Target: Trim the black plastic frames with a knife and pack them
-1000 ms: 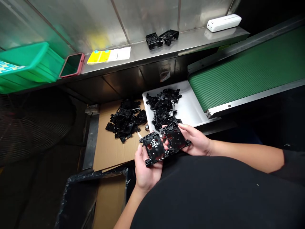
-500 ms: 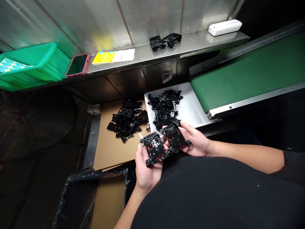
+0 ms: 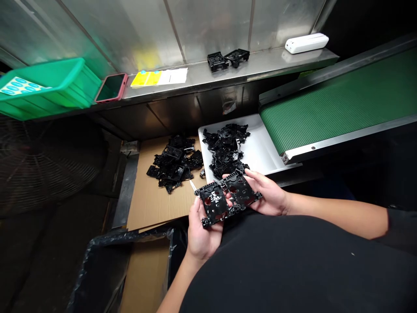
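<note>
My left hand holds a black plastic part with white handwriting by its left and lower edges. In my right hand is a second black plastic part, gripped at its right side. The two parts lie side by side, faces up, their inner edges touching or nearly so. Just beyond them, a pile of black parts rests in a white tray. Another pile of black parts sits on the cardboard to the left.
A metal shelf carries a green bin, a phone, yellow and white papers, two black parts and a white device. A green conveyor is at right, a lined bin lower left.
My left hand and the marked part have shifted slightly right, closer to the other part. The shelf and its items appear a little shifted in view.
</note>
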`<move>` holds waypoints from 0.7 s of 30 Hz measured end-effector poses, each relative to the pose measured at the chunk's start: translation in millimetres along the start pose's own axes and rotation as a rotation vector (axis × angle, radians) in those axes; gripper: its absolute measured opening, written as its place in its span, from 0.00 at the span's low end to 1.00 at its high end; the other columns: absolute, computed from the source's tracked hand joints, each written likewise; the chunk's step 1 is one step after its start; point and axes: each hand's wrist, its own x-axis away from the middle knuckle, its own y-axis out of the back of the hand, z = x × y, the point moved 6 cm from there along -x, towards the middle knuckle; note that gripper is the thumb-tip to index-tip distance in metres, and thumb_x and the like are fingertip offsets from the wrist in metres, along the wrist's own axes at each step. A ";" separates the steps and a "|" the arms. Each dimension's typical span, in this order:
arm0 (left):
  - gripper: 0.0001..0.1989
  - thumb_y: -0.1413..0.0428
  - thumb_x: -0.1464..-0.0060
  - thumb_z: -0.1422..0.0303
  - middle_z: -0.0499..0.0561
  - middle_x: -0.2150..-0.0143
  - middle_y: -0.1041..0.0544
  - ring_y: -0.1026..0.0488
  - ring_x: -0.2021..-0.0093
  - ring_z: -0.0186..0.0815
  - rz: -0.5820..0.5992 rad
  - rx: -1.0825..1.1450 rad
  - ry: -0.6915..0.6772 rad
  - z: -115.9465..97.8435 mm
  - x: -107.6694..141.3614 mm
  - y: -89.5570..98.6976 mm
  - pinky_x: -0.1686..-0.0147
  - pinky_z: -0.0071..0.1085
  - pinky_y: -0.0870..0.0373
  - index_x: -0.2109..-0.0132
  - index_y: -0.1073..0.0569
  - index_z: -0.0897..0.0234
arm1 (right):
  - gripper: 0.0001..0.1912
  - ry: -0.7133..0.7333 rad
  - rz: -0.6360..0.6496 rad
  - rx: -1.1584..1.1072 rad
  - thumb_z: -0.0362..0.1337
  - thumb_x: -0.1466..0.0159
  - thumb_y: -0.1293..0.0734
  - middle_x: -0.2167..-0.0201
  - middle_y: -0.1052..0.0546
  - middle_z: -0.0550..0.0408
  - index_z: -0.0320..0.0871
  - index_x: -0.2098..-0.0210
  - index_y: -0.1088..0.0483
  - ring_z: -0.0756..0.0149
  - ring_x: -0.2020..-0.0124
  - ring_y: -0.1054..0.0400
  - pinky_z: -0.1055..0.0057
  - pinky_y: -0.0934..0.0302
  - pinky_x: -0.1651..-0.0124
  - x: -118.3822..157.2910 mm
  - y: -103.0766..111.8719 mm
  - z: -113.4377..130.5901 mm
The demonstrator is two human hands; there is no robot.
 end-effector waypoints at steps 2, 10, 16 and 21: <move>0.23 0.53 0.26 0.57 0.60 0.52 0.13 0.16 0.48 0.48 -0.009 0.010 -0.006 -0.6 1.8 1.2 0.42 0.45 0.21 0.44 0.18 0.66 | 0.28 -0.010 0.002 0.006 0.49 0.19 0.50 0.59 0.13 0.48 0.44 0.40 0.25 0.62 0.60 0.18 0.64 0.26 0.47 -0.9 0.6 -2.0; 0.21 0.49 0.29 0.56 0.59 0.54 0.13 0.16 0.49 0.48 0.012 0.001 -0.005 -4.1 5.4 9.0 0.44 0.44 0.20 0.49 0.17 0.65 | 0.31 -0.012 0.042 0.024 0.56 0.20 0.51 0.58 0.14 0.47 0.48 0.37 0.26 0.56 0.57 0.18 0.58 0.25 0.47 -0.6 -9.0 -7.3; 0.21 0.50 0.29 0.56 0.59 0.54 0.14 0.16 0.49 0.47 0.028 -0.009 -0.018 -7.4 5.3 15.9 0.45 0.45 0.20 0.46 0.18 0.64 | 0.35 -0.005 0.025 0.023 0.57 0.20 0.55 0.56 0.14 0.46 0.47 0.36 0.27 0.57 0.58 0.17 0.57 0.25 0.46 -1.4 -16.1 -9.8; 0.21 0.47 0.30 0.56 0.60 0.52 0.14 0.16 0.50 0.47 0.040 0.001 -0.019 -11.9 7.4 21.0 0.43 0.44 0.20 0.46 0.17 0.65 | 0.36 0.004 0.024 -0.014 0.56 0.19 0.56 0.56 0.14 0.46 0.43 0.35 0.28 0.59 0.60 0.18 0.59 0.25 0.47 -5.9 -17.0 -14.6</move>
